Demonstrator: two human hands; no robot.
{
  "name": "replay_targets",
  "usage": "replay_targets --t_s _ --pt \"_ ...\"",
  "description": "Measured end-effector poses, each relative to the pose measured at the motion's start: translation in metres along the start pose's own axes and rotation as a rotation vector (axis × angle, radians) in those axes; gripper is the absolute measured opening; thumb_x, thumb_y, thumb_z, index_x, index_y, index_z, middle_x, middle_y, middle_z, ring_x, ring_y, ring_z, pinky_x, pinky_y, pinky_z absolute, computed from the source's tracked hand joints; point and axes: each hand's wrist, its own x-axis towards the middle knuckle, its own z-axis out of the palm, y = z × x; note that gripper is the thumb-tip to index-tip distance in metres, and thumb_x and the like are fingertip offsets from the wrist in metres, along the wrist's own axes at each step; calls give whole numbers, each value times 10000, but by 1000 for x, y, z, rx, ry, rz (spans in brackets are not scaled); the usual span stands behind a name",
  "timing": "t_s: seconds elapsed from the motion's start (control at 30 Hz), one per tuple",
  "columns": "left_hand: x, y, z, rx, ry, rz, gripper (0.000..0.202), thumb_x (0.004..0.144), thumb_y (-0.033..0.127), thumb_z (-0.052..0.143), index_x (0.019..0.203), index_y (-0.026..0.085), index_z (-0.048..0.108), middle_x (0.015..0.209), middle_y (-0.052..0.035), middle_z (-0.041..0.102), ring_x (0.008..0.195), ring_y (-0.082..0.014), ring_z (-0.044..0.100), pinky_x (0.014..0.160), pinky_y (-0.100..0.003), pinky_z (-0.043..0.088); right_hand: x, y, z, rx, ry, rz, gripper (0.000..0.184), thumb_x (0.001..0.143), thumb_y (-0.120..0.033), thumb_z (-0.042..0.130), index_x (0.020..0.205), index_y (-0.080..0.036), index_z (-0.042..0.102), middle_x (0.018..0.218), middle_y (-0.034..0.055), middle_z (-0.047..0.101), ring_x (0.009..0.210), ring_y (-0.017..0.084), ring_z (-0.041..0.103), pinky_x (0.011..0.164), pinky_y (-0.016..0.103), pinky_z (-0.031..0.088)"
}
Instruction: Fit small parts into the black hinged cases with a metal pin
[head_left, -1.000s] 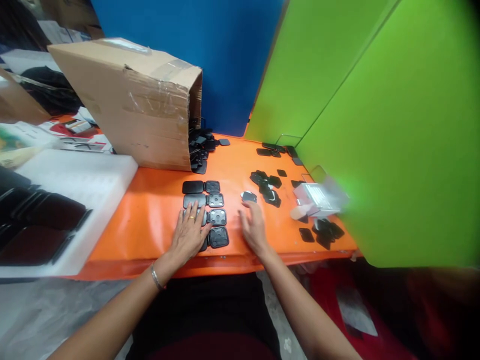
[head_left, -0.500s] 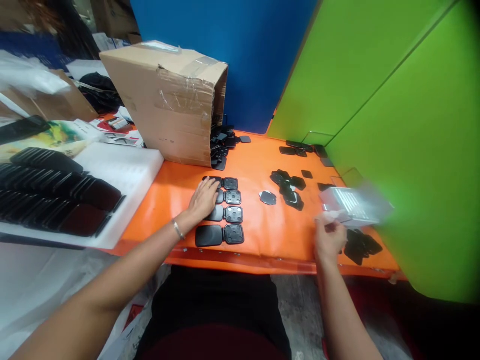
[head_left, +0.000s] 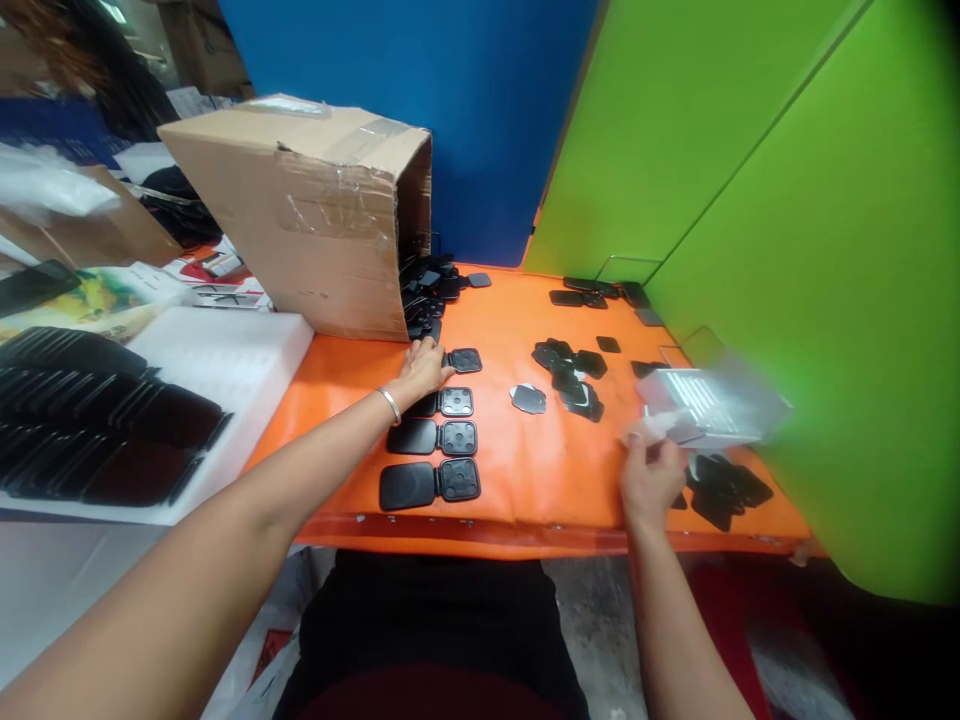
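My left hand [head_left: 424, 368] bends over the farthest hinged black case [head_left: 466, 360], its fingers curled on the left half and covering most of it. More such cases, opened flat, form a column nearer me; the closest is a hinged black case [head_left: 409, 485] by the table's front edge. At the right, my right hand [head_left: 651, 480] pinches a piece of white paper [head_left: 661, 422] between thumb and fingers. That paper overlaps the front of a pale, partly blurred box [head_left: 709, 405]. Whether the two are joined, I cannot tell.
A cardboard box [head_left: 292, 230] lies on its side, with black parts [head_left: 431, 290] spilling out. Black flat pieces [head_left: 577, 370] and a grey piece [head_left: 528, 399] lie mid-table. More dark pieces [head_left: 724, 490] are at the right. White foam [head_left: 247, 350] carries stacked black plates [head_left: 97, 430].
My left hand has slid away from me along the column, from the upper cases onto the farthest one, and its fingers have curled. My right hand keeps its grip by the box.
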Motion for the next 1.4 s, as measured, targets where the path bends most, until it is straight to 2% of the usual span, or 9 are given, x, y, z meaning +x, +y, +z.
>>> replay_targets --t_s 0.23,0.33,0.53,0.67,0.77,0.97,1.13,1.27,1.4 --pt "38 54 12 -34 68 95 284 869 332 606 1067 128 608 1177 -161 532 1127 -312 454 981 -432 383 -3 -1 1 28 13 32 262 769 -482 487 726 -228 440 733 63 574 691 222 507 663 334 378" --pt "47 70 16 -76 98 143 340 868 280 606 1164 116 570 1201 -173 525 1143 -307 458 997 -433 380 -4 -1 2 7 -30 15 265 788 -477 480 755 -215 485 754 72 583 718 232 519 693 346 386" --pt "18 76 12 -165 147 294 451 877 243 573 1309 149 487 1297 -138 480 1235 -270 419 1081 -402 350 -4 -3 1 -17 -102 -12 246 797 -454 501 786 -208 509 777 73 590 743 233 521 705 341 388" --pt "-31 65 4 -265 191 459 384 892 247 528 1269 169 530 1314 -125 471 1253 -268 416 1085 -436 378 -3 -7 4 3 -174 -88 237 806 -442 508 738 -215 493 724 45 566 719 217 505 686 323 389" --pt "-70 49 -1 -320 182 481 319 916 268 482 1214 195 568 1321 -114 473 1266 -267 425 1075 -457 397 1 -7 5 -48 -203 -105 183 789 -379 513 760 -199 538 716 47 575 707 217 510 675 321 405" --pt "-132 0 -11 -378 223 266 327 929 365 458 1193 229 596 1290 -88 510 1237 -262 471 1063 -460 409 30 -1 -13 -146 -246 -161 344 762 -174 421 1016 -104 642 969 153 640 877 252 579 818 365 429" --pt "-161 -33 -9 -359 246 117 357 911 438 458 1137 225 635 1221 -96 556 1134 -266 546 1002 -462 452 65 -14 -6 -451 -309 -123 288 852 -172 426 1006 -79 650 879 193 643 834 285 598 754 393 416" --pt "-175 -42 -4 -357 307 76 356 910 441 462 1113 216 648 1193 -105 570 1123 -272 550 990 -462 458 81 -21 12 -437 -339 -131 200 796 -116 485 884 -96 664 816 170 634 798 268 595 741 380 413" --pt "-187 -44 0 -384 345 36 332 920 432 458 1093 229 654 1198 -89 577 1127 -263 552 998 -452 456 79 -15 13 -356 -349 -158 181 760 -148 514 870 -110 653 832 140 628 768 249 566 745 387 415"
